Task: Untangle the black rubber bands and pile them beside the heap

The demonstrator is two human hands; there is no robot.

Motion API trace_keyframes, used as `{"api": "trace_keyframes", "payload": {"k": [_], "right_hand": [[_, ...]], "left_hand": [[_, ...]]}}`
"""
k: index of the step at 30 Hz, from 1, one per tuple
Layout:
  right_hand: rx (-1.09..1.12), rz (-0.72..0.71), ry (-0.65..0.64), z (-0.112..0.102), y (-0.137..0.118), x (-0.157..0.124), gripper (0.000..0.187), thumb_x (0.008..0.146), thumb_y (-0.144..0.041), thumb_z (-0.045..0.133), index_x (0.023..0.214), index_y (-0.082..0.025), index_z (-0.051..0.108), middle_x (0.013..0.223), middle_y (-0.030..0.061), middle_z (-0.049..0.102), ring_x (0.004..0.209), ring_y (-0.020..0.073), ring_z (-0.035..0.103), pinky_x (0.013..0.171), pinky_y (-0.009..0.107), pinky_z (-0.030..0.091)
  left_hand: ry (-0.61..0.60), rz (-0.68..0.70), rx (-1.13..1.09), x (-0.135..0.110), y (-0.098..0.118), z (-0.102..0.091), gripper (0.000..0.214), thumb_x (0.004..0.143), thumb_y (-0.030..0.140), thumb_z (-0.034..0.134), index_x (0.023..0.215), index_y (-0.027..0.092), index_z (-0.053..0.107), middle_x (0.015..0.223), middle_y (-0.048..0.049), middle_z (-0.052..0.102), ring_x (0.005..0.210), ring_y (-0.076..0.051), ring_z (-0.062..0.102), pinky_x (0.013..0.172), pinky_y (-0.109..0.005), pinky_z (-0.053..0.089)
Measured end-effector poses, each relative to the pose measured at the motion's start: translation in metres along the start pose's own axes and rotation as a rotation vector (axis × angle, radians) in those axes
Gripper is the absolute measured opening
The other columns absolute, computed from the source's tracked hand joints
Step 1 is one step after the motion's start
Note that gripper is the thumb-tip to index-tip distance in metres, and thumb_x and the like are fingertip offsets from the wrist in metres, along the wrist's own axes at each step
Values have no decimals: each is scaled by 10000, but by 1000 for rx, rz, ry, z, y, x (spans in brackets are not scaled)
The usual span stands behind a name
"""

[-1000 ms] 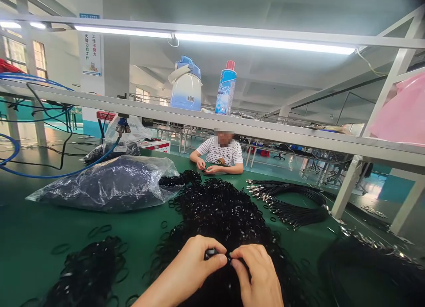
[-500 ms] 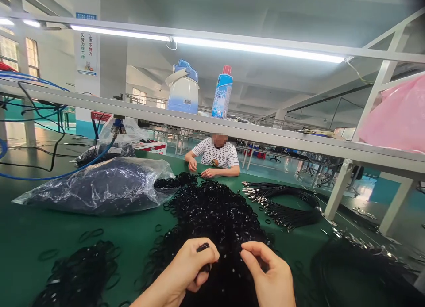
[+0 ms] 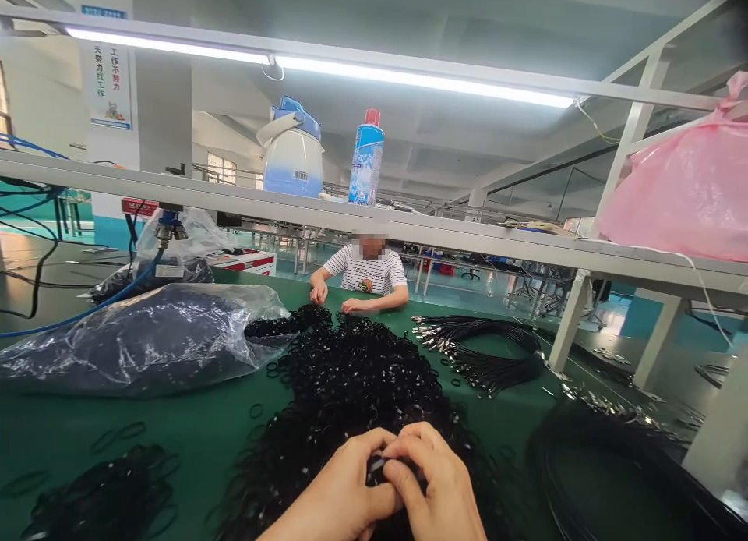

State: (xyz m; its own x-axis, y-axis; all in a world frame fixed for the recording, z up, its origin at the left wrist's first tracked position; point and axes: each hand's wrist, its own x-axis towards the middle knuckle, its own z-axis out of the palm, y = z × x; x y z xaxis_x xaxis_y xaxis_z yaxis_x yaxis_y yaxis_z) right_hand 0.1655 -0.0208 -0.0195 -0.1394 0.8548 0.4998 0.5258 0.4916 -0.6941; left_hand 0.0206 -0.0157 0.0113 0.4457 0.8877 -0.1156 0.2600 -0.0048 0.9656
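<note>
A large pile of thin black rings (image 3: 362, 369), dotted with small shiny light spots, spreads over the green table before me. Above its near part my two hands meet. My left hand (image 3: 344, 486) is closed around black rings (image 3: 375, 467), only partly visible between the fingers; how many it holds is hidden. My right hand (image 3: 438, 479) touches the left, its thumb and fingertips pinched on the same black rings. A smaller heap of black rings (image 3: 105, 490) lies to the left, with a few loose ones beside it.
A clear plastic bag (image 3: 152, 334) full of dark items lies at left, its mouth toward the pile. Bundled black cables (image 3: 496, 346) with metal ends lie at right. Across the table sits a person (image 3: 371, 272) with hands at the pile. A shelf (image 3: 409, 228) crosses above.
My hands were apart; now they have come together, the right fingertips reaching the rings in the left hand. The view has turned slightly to the right.
</note>
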Motion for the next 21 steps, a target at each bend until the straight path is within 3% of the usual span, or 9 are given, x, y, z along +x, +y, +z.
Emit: {"api": "trace_keyframes", "payload": {"k": [4, 7, 11, 16, 19, 21], "right_hand": [[254, 281, 82, -11, 15, 3, 180, 820, -321, 517, 789, -193, 640, 714, 34, 646, 682, 204, 621, 586, 264, 464], [339, 350, 79, -17, 23, 2, 232, 789, -384, 568, 840, -172, 649, 732, 51, 665, 683, 217, 633, 549, 259, 459], [323, 355, 74, -17, 24, 0, 266, 770, -384, 591, 905, -167, 665, 788, 61, 697, 695, 217, 647, 607, 275, 483], [243, 325, 40, -18, 20, 0, 271, 807, -356, 540, 963, -180, 676, 873, 72, 709, 795, 228, 658, 749, 309, 504], [170, 224, 5, -18, 12, -1, 254, 842, -299, 488, 987, -218, 680, 972, 63, 697, 921, 225, 640, 820, 304, 487], [148, 115, -48, -15, 5, -2, 258, 841, -245, 480, 1013, -240, 672, 1017, 52, 680, 918, 207, 634, 767, 275, 496]], "left_hand": [[71, -84, -9, 0, -5, -5, 268, 736, 301, 556, 975, 190, 603, 608, 52, 531, 389, -37, 392, 350, -138, 202], [85, -101, -46, -1, -11, -11, 304, 747, 406, 561, 942, 182, 630, 706, 15, 577, 400, -29, 398, 355, -146, 164], [78, -127, -129, -3, -11, -15, 392, 756, 455, 545, 1034, 186, 609, 808, -17, 622, 421, -28, 420, 380, -153, 161], [59, -171, -204, -9, -7, -16, 395, 760, 294, 485, 1139, 209, 553, 894, -36, 658, 433, -31, 443, 401, -163, 180], [25, -137, -208, -11, -4, -16, 453, 743, 232, 486, 1196, 239, 506, 904, -25, 668, 446, -36, 462, 401, -159, 193], [-4, -114, -189, -12, -3, -15, 499, 732, 221, 511, 1228, 258, 472, 880, -11, 664, 451, -36, 465, 397, -151, 199]]}}
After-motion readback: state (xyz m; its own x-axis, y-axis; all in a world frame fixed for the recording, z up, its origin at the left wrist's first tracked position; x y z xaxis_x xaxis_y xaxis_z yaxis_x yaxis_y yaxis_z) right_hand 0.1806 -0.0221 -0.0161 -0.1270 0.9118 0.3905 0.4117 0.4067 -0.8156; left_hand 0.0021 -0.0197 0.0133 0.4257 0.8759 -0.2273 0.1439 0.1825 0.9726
